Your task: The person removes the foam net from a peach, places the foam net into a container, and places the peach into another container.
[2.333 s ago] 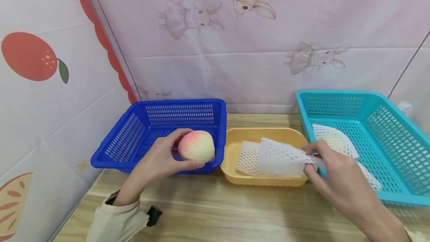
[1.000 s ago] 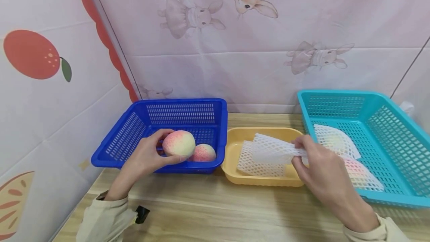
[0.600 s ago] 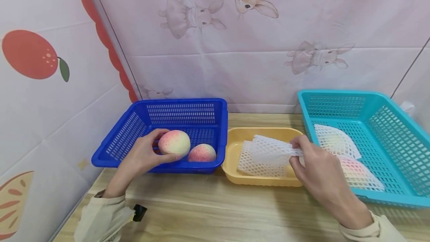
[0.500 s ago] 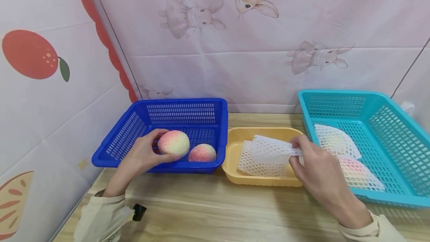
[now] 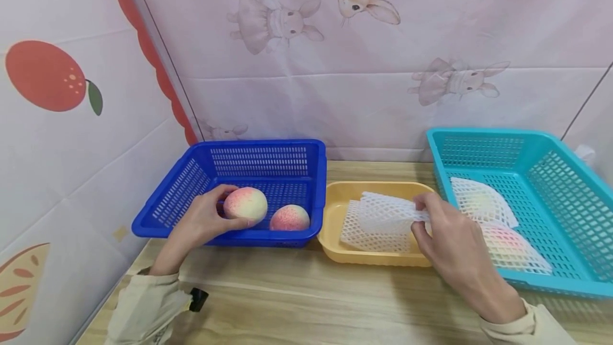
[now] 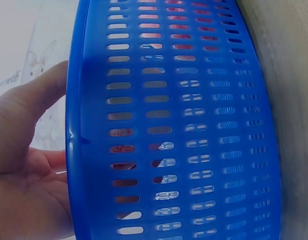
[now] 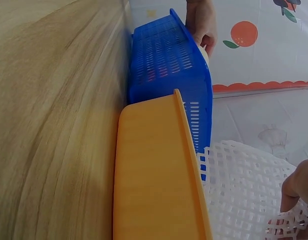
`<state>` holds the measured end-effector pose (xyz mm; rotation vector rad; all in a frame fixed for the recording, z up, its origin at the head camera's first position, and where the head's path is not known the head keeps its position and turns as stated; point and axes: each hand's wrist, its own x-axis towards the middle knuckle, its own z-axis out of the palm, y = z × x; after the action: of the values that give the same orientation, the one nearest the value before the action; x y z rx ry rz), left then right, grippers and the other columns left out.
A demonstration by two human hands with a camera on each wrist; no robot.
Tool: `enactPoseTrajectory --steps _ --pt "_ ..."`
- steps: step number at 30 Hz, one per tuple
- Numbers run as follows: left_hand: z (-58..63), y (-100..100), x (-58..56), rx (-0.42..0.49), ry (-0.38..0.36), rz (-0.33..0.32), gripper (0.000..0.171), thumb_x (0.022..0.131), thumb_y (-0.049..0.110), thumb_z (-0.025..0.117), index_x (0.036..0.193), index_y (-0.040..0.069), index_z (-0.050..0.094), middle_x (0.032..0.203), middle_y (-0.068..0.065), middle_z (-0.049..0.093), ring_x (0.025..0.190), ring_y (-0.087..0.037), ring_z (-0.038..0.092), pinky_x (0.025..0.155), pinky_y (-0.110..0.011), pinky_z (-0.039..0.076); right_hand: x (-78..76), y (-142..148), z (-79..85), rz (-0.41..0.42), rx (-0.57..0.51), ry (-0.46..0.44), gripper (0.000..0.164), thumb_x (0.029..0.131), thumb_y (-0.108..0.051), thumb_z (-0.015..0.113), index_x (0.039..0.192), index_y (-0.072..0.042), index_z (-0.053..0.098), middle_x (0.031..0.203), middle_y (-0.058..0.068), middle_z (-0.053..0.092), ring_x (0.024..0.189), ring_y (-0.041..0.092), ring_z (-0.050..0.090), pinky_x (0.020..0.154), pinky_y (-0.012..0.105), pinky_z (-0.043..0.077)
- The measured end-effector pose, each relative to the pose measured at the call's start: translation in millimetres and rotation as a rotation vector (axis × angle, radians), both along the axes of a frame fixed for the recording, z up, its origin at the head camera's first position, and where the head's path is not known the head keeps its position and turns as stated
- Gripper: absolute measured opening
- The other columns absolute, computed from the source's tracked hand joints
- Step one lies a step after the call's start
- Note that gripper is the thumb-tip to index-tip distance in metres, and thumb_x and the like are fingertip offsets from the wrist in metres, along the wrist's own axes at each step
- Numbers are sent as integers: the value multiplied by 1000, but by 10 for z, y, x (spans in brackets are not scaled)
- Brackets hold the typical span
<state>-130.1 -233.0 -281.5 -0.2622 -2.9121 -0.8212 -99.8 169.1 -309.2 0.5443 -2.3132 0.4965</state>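
A pink and cream peach (image 5: 246, 204) is gripped in my left hand (image 5: 200, 222), at the near side of the blue basket (image 5: 258, 142). Another peach (image 5: 289, 218) sits in that basket to its right. My right hand (image 5: 455, 246) pinches one end of a white foam net sleeve (image 5: 388, 214) above the yellow tray (image 5: 330, 196). Beneath it, more foam netting (image 5: 351, 228) lies in the tray. From the left wrist, the blue basket's wall (image 6: 174, 120) hides the held peach's bulk and the fingertips. The right wrist view shows the net (image 7: 244, 190) drooping from the fingers.
To the right stands a turquoise basket (image 5: 565, 228) holding two net-covered peaches, a pale one (image 5: 481, 201) and a pinker one (image 5: 512, 246). Its left rim is close to the yellow tray. Behind the baskets rises a wall covering with rabbit prints (image 5: 297, 100). The wooden table (image 5: 306, 302) runs in front.
My left hand has carried the peach leftward and slightly lower, uncovering the second peach. My right hand has drawn a little left with the net sleeve, and the view has shifted slightly.
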Motion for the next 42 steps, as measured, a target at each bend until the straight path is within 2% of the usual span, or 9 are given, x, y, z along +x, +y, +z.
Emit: enactPoseTrajectory --steps 9,14,16,19,24,29,32,35,42 --pt "-30 -11 -52 -17 -52 -9 73 75 37 82 127 -5 52 115 -23 61 96 -32 59 84 -50 52 -37 -15 -24 -4 20 19 32 69 6 70 96 1 56 79 15 65 50 17 47 41 28 36" --pt "-49 11 -80 -33 -65 -26 71 76 36 81 126 -6 52 112 -23 62 94 -32 59 82 -49 52 -77 -8 -71 27 7 103 48 70 9 63 117 5 55 98 21 69 54 27 58 40 35 41" --pt "-59 21 -87 -41 -69 -31 71 76 36 81 125 -6 52 111 -23 62 93 -32 59 82 -49 52 -91 -7 -91 45 18 123 56 70 11 61 125 3 53 103 21 68 59 31 60 43 38 45" --pt "-73 29 -97 -50 -76 -27 73 75 38 81 125 -6 53 111 -22 63 94 -31 60 83 -49 52 -104 -11 -123 87 61 108 58 70 14 59 126 1 56 108 21 65 73 36 64 56 43 52" --pt "-72 31 -113 -60 -90 -31 75 75 42 81 125 -6 53 111 -22 63 93 -31 60 82 -49 52 -98 -52 -183 169 166 -25 48 72 12 64 119 1 60 120 23 61 99 39 62 78 50 52" --pt "-60 36 -125 -85 -138 -13 77 74 46 80 124 -7 54 110 -21 63 93 -30 59 81 -48 52 -48 -114 -221 187 259 -231 34 90 -11 63 122 -1 62 130 23 56 114 40 56 91 53 47" --pt "-59 49 -129 -101 -182 10 79 74 50 78 123 -6 54 108 -20 63 92 -30 58 79 -46 52 -16 -137 -239 171 284 -356 39 98 -28 55 126 -2 61 136 22 52 122 41 50 97 56 42" --pt "-60 64 -126 -107 -220 34 80 74 53 77 122 -6 54 107 -19 63 91 -29 58 78 -46 52 -3 -155 -254 145 279 -437 49 101 -41 45 128 -3 61 138 20 51 126 42 47 99 58 38" --pt "-66 84 -136 -111 -280 56 79 75 54 75 120 -8 54 104 -18 63 88 -28 58 75 -43 52 -1 -169 -296 135 286 -529 50 103 -42 38 122 -5 65 136 19 52 129 44 42 101 61 33"
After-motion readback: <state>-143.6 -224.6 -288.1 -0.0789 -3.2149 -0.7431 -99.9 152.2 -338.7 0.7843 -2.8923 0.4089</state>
